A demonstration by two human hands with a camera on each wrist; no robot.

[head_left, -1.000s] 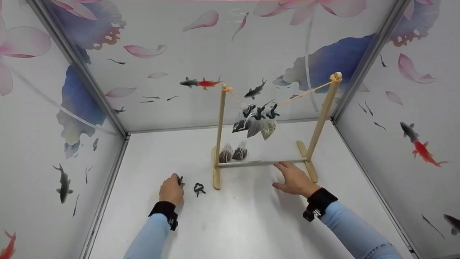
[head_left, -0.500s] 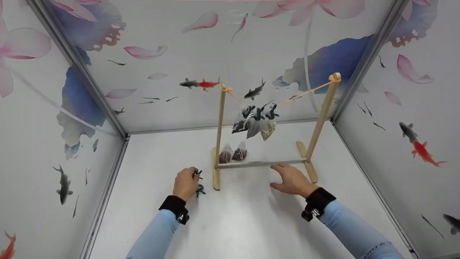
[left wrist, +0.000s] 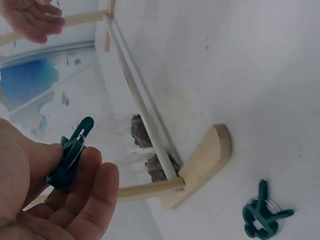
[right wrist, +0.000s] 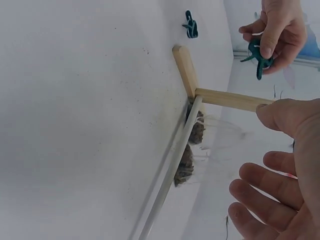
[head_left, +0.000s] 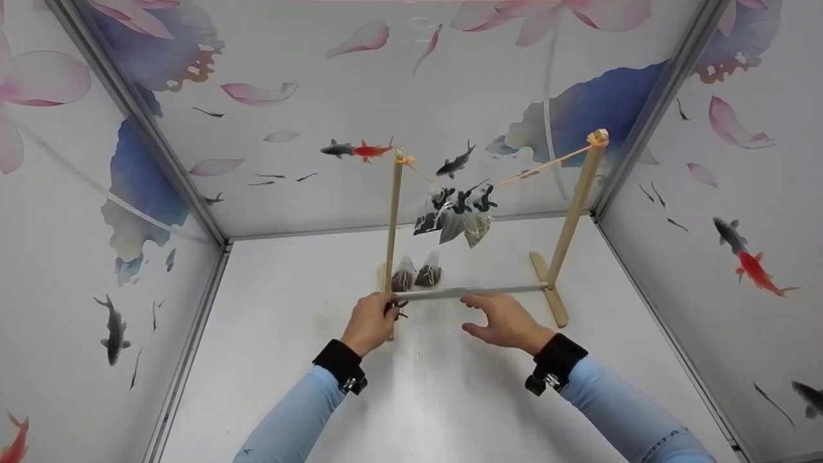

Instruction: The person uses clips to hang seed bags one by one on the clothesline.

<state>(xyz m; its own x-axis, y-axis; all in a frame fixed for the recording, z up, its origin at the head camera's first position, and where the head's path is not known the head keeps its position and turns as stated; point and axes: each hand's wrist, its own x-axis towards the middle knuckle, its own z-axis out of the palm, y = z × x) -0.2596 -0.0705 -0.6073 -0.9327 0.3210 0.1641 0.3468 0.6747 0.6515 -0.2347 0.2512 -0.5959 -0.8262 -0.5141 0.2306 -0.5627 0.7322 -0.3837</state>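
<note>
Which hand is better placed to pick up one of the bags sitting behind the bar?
Probably the right hand: it holds nothing and is near the bar. The left hand looks closer to the bags, but pinches a green clip.

The clip in the left hand is dark green, the posts pale tan, the cord orange, the sleeves light blue, the far wall white with pink petals
</note>
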